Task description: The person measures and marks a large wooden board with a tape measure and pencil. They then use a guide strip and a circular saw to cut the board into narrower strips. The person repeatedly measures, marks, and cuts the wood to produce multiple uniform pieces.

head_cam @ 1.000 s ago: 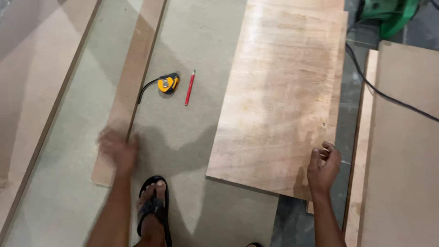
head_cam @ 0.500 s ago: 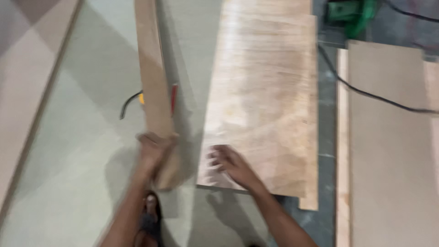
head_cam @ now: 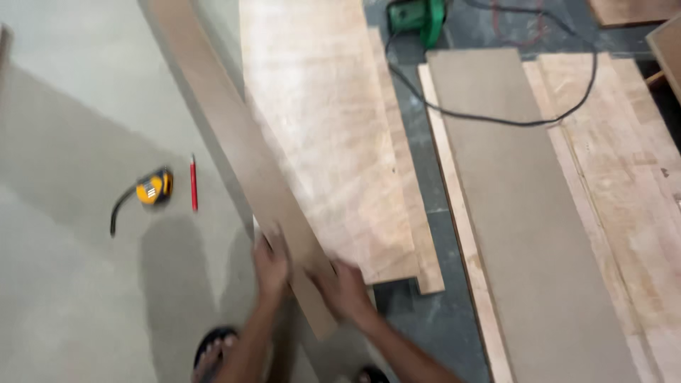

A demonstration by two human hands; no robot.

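Half a second back the strip (head_cam: pixel 241 156) stood almost straight up the view, gripped near its end by the left hand alone while the right hand lay flat on the plywood sheet. Now both hands are on it. The left hand (head_cam: pixel 269 264) curls round its left edge, and the right hand (head_cam: pixel 345 289) has come off the sheet to close on the right edge just beside it, both near the strip's close end. The strip now runs slantwise from the hands up to the top left, its far part lying over the edge of the plywood sheet (head_cam: pixel 333 142). The tape measure (head_cam: pixel 152 188) and red pencil (head_cam: pixel 193 183), partly hidden by the strip before, lie clear to its left, well apart from it.

All of this is on a floor covered at left by a large pale grey-green board (head_cam: pixel 78 234). Right of the plywood, dark floor (head_cam: pixel 425 177) shows in a gap, then a long grey-brown board (head_cam: pixel 525 213) resting on more plywood (head_cam: pixel 624 177). A green power tool (head_cam: pixel 417 15) sits at the top, its black cord (head_cam: pixel 496 119) looping over the boards. A sandalled foot (head_cam: pixel 213 351) shows at the bottom edge.
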